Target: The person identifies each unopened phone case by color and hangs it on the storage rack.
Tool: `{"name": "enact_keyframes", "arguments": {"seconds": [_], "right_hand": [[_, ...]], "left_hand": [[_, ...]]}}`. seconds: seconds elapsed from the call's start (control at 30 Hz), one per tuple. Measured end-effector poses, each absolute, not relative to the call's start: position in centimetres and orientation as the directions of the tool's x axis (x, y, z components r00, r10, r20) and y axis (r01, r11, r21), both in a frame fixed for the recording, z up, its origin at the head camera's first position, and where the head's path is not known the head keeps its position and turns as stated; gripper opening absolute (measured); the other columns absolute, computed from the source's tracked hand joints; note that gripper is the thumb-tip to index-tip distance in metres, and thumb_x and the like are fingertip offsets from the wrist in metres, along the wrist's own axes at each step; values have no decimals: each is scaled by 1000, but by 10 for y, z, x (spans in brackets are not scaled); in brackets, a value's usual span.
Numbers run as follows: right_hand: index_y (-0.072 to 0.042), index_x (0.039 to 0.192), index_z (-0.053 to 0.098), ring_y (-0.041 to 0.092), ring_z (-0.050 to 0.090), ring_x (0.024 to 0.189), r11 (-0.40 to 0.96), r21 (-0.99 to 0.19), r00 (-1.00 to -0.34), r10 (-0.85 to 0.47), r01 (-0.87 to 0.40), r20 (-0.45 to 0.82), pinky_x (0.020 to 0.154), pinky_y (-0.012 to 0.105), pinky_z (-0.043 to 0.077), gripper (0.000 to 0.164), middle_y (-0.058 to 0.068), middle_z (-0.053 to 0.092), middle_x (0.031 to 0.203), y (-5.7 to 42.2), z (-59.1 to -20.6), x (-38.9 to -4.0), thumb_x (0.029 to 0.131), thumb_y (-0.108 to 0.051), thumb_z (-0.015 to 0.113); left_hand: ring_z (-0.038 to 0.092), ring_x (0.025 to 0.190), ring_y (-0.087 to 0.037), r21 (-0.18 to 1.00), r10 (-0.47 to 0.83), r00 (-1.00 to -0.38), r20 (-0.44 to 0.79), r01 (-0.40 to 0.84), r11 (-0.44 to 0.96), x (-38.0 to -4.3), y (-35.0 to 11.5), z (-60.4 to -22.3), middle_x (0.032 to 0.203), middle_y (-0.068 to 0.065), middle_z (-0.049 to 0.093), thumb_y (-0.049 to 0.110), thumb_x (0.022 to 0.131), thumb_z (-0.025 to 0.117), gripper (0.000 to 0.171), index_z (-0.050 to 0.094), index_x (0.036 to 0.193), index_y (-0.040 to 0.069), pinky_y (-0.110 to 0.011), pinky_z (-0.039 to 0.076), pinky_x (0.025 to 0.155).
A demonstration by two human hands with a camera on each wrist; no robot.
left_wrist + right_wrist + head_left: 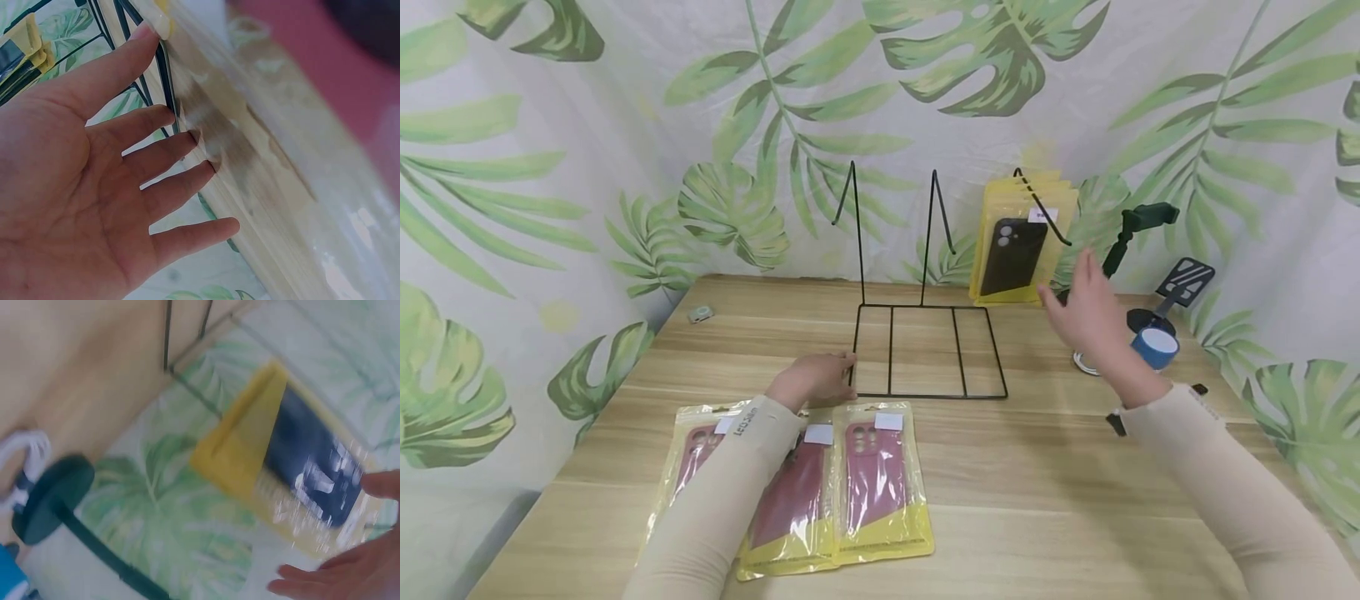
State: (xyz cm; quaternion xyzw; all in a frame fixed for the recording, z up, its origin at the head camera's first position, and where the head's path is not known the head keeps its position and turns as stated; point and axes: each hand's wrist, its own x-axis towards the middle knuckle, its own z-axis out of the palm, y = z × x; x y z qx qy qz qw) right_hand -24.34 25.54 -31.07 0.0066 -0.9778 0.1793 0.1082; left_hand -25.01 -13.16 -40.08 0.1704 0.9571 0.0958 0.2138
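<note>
My left hand [816,379] rests at the left front corner of a black wire display rack [925,396]. In the left wrist view its fingers are spread and nearly straight, with thumb and index fingertips right at the black wire. On the rack's right prong hangs a stack of yellow-edged phone case packs [1017,250], the front one dark. My right hand [1092,308] is raised just right of that stack, fingers extended and holding nothing. Several packs with pink phone cases [876,475] lie in front of the rack, partly hidden by my left forearm.
To the right stand a dark green stand [1120,250], a black phone holder [1183,283] and a roll of blue tape [1155,346]. A small grey-green object [700,314] lies at the table's back left. A leaf-print curtain [715,125] hangs behind the wooden table [1037,517].
</note>
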Motion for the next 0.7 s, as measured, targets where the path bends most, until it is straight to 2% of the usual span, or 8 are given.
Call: {"name": "enact_keyframes", "arguments": {"seconds": [0.07,0.13,0.2,0.3,0.33,0.43,0.6,0.7], "right_hand": [[8,156,3,55,22,143,954,-294,-995,-26,-53,95,107,73,32,92,32,6,162,250,-324,-233,101,-56,41],[8,155,16,54,38,135,971,-214,-994,-109,-108,5,98,70,43,88,32,19,160,245,-340,-225,100,-54,46],[9,151,28,50,52,125,964,-145,-968,-236,-223,-81,92,61,52,80,33,30,156,240,-357,-220,100,-48,52],[12,145,39,45,58,121,924,-104,-909,-382,-369,-167,92,53,55,72,34,39,149,233,-380,-215,99,-40,59],[13,144,40,46,54,126,911,-101,-891,-411,-399,-192,97,53,52,71,34,38,150,231,-386,-214,99,-39,59],[14,142,42,47,45,135,903,-96,-875,-429,-419,-225,108,56,43,71,35,40,149,226,-400,-211,99,-40,58],[16,138,46,48,47,132,912,-56,-891,-409,-406,-196,109,55,43,69,36,45,144,219,-413,-213,101,-41,55],[13,130,55,47,50,131,914,-25,-899,-402,-404,-171,109,54,43,60,33,51,140,216,-416,-214,101,-39,55]], "left_hand": [[33,146,-39,259,371,-849,-376,288,922,-250,-132,-400,163,-14,27,36,95,65,74,31,156,11,-56,29,119],[33,146,-39,262,373,-848,-377,289,921,-250,-132,-400,163,-14,27,35,95,65,74,31,156,10,-56,29,119],[32,147,-39,268,371,-848,-379,284,921,-249,-132,-399,163,-14,26,35,95,65,74,30,156,11,-55,28,120],[32,147,-39,273,370,-849,-377,281,920,-249,-132,-399,163,-14,26,35,95,65,75,30,156,10,-56,28,120],[32,147,-39,272,371,-849,-377,281,920,-250,-132,-399,163,-14,26,35,95,65,75,30,156,10,-56,27,120],[32,147,-40,271,373,-848,-377,284,920,-250,-131,-399,163,-15,26,35,95,65,75,30,156,10,-56,28,120],[32,146,-40,270,365,-848,-384,275,923,-251,-130,-398,163,-14,27,35,95,65,75,30,156,11,-56,28,120],[33,146,-40,266,363,-849,-385,275,924,-250,-130,-397,163,-14,27,35,95,66,75,30,156,11,-57,28,119]]}}
